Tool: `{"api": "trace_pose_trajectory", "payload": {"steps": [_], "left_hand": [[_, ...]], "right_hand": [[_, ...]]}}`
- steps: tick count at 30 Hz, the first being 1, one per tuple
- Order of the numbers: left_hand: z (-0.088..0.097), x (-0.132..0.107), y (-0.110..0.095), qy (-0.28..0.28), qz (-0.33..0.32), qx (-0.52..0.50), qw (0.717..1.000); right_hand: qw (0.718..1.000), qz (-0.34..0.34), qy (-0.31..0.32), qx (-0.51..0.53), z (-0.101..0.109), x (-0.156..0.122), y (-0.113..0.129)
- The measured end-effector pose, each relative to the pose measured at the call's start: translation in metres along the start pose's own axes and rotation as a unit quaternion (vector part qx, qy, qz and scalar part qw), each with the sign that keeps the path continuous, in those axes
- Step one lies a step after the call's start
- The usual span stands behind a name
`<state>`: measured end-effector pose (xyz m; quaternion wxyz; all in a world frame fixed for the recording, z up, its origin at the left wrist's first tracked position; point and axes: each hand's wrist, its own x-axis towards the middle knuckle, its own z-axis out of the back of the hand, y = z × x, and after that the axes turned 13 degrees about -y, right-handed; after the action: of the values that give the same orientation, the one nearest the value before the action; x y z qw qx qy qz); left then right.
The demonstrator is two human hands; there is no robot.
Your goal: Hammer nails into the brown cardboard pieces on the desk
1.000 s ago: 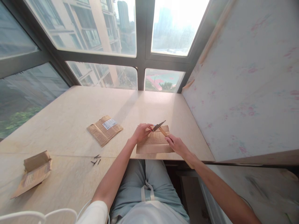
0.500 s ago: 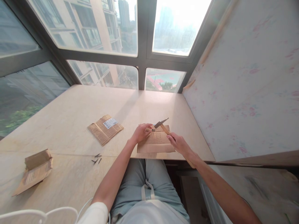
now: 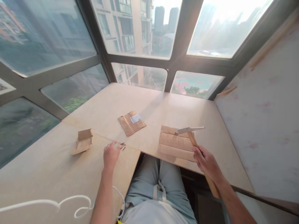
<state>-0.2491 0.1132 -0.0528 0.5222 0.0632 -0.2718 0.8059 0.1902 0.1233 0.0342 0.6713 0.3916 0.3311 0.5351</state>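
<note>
My right hand (image 3: 206,161) is closed round the wooden handle of a small hammer (image 3: 192,130), whose metal head hovers over the far edge of a perforated cardboard piece (image 3: 174,143). A few nails (image 3: 175,134) stand in that cardboard near the hammer head. My left hand (image 3: 111,154) lies on the table to the left, fingers curled down at a small group of loose dark nails (image 3: 122,145). Whether its fingertips pinch a nail is hidden.
A folded cardboard piece with a white label (image 3: 131,122) lies mid-table, and an opened small cardboard box (image 3: 83,141) sits further left. The wooden table (image 3: 151,105) fills the window corner. A white cable (image 3: 58,203) runs along the near edge. A wall panel (image 3: 268,118) stands at the right.
My left hand left the perforated cardboard and moved left to the loose nails. The camera swung left. The hammer stays in my right hand above the cardboard.
</note>
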Motion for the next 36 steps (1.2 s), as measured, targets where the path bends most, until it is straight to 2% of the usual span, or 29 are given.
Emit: {"api": "trace_pose_trajectory", "payload": {"steps": [2, 4, 7, 12, 19, 25, 28, 30, 33, 36], "left_hand": [[0.004, -0.009, 0.021, 0.036, -0.002, 0.046, 0.998], [0.003, -0.016, 0.027, 0.069, -0.012, 0.048, 0.996], [-0.004, -0.019, 0.019, 0.085, -0.015, 0.017, 0.996], [-0.014, -0.015, 0.006, 0.071, -0.005, 0.017, 0.997], [-0.012, -0.009, 0.011, 0.099, 0.015, 0.01, 0.995], [-0.014, -0.009, 0.012, 0.109, -0.018, 0.067, 0.992], [-0.016, -0.007, 0.013, 0.116, -0.017, 0.049, 0.992], [-0.016, -0.004, 0.014, 0.118, 0.007, 0.012, 0.993], [-0.013, -0.001, 0.01, 0.086, 0.059, -0.051, 0.993], [-0.005, -0.001, -0.006, 0.003, 0.114, -0.116, 0.987]], "right_hand": [[1.0, -0.008, 0.006, 0.029, -0.004, -0.004, -0.002], [0.999, -0.003, 0.013, 0.043, -0.008, -0.007, -0.003], [0.999, 0.004, 0.022, 0.05, -0.012, -0.01, -0.003], [0.998, -0.001, 0.031, 0.056, -0.014, -0.017, -0.006], [0.997, -0.022, 0.033, 0.068, -0.014, -0.022, -0.016], [0.994, -0.042, 0.025, 0.093, -0.013, -0.021, -0.019], [0.993, -0.048, 0.019, 0.102, -0.01, -0.02, -0.019], [0.993, -0.046, 0.01, 0.105, -0.009, -0.02, -0.018], [0.993, -0.047, -0.004, 0.111, -0.006, -0.019, -0.018], [0.991, -0.054, -0.013, 0.121, -0.002, -0.019, -0.02]]}}
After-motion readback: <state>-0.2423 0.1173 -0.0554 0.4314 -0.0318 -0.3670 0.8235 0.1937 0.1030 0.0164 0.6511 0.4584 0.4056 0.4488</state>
